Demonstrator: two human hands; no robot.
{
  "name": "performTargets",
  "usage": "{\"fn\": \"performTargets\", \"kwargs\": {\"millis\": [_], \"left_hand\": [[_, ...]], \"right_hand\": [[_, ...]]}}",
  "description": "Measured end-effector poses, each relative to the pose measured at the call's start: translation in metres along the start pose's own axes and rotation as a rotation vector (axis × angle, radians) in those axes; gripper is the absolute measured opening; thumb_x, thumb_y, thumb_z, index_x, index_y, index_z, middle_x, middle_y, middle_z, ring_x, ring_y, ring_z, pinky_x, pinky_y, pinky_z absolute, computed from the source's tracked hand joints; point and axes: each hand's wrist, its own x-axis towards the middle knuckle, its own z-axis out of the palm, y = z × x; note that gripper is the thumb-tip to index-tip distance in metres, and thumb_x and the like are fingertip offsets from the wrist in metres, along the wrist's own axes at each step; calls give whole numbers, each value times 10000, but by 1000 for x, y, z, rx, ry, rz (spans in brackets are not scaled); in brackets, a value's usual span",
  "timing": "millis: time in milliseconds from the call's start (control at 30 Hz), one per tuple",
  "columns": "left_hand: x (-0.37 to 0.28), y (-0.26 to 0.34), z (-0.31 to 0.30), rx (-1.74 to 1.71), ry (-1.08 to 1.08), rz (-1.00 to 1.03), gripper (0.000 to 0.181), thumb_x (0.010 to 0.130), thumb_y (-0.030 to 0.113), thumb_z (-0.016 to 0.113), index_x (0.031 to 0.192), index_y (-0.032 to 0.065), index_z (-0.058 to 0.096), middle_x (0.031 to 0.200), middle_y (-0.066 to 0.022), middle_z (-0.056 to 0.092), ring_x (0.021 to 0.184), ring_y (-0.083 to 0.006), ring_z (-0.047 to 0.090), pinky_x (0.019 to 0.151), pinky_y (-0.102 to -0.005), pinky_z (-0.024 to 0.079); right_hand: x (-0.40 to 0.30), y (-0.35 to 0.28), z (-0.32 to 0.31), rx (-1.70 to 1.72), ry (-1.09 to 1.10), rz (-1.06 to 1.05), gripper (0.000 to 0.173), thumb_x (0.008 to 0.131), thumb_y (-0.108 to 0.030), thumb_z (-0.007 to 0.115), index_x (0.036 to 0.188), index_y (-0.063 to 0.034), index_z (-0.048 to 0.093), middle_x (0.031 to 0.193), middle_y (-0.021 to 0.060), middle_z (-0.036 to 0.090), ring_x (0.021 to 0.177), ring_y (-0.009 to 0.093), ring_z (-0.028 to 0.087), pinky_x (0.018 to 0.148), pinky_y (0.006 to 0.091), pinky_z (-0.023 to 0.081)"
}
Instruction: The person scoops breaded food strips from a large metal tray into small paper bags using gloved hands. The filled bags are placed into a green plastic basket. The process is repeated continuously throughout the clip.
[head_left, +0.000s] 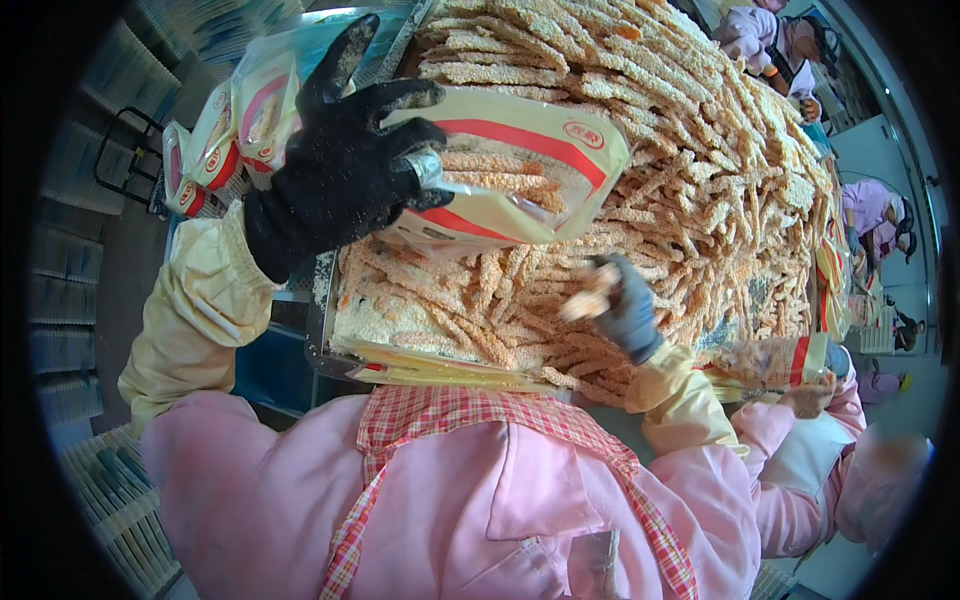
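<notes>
My left hand (352, 150), in a black glove, grips the edge of a cream plastic packaging bag (517, 131) with a red band and a clear window. Crumb-coated sticks of food show inside the bag, which lies tilted over the heap. My right hand (630, 307), in a grey-blue glove, is blurred and holds a few breaded sticks (589, 296) just below the bag. Under both hands spreads a large heap of breaded food sticks (690, 195) in a metal-edged tray (322, 322).
Flat packaging bags (450, 371) lie along the near tray edge. Filled bags (217, 142) stand at the upper left. A co-worker's hand (814, 394) holds another filled bag (765, 360) at the right; more people work beyond. A black metal handle (112, 154) stands at the left.
</notes>
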Motion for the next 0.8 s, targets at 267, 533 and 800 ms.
{"fn": "performTargets", "kwargs": {"millis": [267,533,800], "left_hand": [[1,25,1,-194,-26,-215,461,753,251,741,1193,181,621,1338,-53,518,1304,-276,398,1127,-558,139],[9,28,-5,-150,-29,-193,567,786,349,679,1315,212,527,1392,-50,480,1318,-287,380,1126,-564,117],[-21,17,4,-86,-31,-95,300,822,236,620,1095,126,566,1021,-75,575,1022,-291,568,1077,-528,298]], "right_hand": [[49,81,-12,1238,547,363,426,816,-16,654,1200,-68,477,949,70,640,874,231,640,781,360,543],[167,-149,-143,1058,20,-709,452,886,-270,521,1276,-48,458,1156,158,567,1145,297,519,1081,542,279],[221,-126,-57,995,-678,-461,665,811,-51,682,1395,-31,365,1113,137,614,1029,255,597,843,364,510]]}}
